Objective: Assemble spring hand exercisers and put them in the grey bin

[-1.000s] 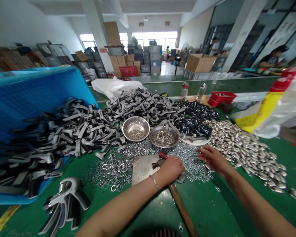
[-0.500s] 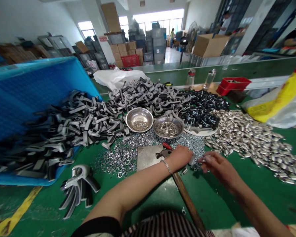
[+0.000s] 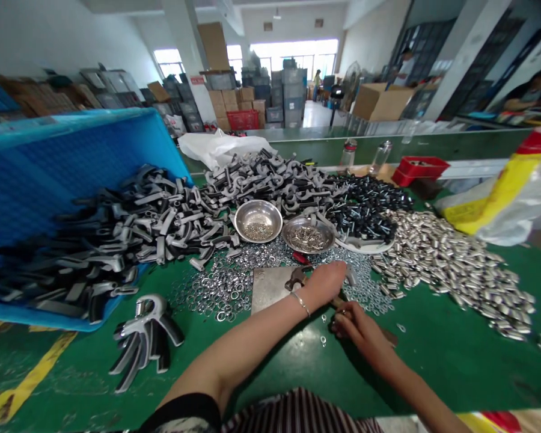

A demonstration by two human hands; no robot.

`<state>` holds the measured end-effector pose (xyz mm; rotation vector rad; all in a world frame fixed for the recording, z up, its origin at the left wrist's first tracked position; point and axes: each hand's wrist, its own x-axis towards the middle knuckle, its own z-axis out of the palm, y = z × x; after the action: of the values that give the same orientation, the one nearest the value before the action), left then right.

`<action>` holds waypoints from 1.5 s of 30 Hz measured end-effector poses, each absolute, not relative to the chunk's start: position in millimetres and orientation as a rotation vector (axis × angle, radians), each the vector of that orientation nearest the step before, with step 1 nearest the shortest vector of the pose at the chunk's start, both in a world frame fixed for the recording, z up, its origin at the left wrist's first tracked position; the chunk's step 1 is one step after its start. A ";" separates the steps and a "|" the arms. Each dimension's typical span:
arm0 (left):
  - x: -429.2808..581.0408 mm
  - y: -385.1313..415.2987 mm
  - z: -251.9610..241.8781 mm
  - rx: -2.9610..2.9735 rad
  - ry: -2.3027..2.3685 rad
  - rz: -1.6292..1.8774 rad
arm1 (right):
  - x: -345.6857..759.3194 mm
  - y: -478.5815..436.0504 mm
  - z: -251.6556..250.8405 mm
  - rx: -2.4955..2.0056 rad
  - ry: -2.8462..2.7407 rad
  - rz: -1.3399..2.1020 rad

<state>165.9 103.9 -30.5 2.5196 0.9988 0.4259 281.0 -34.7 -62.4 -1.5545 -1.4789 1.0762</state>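
Observation:
My left hand (image 3: 327,282) is closed over the right side of a flat metal plate (image 3: 268,291); a grey handle piece (image 3: 351,276) sticks out beyond its fingers. My right hand (image 3: 358,328) lies closed round the wooden handle of a hammer (image 3: 296,278), whose head rests on the plate. The butt of the handle shows past the right hand, and my left hand hides part of its length. Two small metal eyelet pieces (image 3: 323,341) lie just left of the right hand. Behind the hammer head is a red-handled tool (image 3: 300,258).
A blue crate (image 3: 169,144) spills grey-black handles on the left. An assembled hand grip exerciser (image 3: 148,337) lies before it. Ahead stand two metal bowls (image 3: 258,207) of small parts, loose rings (image 3: 228,291), black-headed bolts (image 3: 365,210) and metal cylinders (image 3: 460,258). Several people are farther off.
My right hand has moved left and down onto the hammer handle. That handle has swung from pointing at my body to pointing right. My left hand has shifted slightly left.

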 end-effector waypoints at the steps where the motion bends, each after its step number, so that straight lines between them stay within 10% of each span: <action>1: 154.3 102.1 -26.9 2.459 1.008 0.496 | 281.9 -28.1 -53.2 -1.524 -1.434 1.092; 10: 38.4 27.8 -40.5 1.156 1.026 0.807 | 224.8 -16.2 -31.5 -1.004 -0.926 1.737; 29: 8.4 9.8 -37.8 1.259 1.025 0.884 | 196.9 -12.0 -43.6 -0.956 -0.470 2.126; 45: -18.2 9.5 -42.8 1.271 1.132 0.830 | 195.7 -1.6 -21.9 -1.345 -1.229 1.430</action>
<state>-18.2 9.5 -42.8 1.2711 1.1324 0.8298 195.7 -1.6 -21.9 -1.3450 -1.2285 1.4300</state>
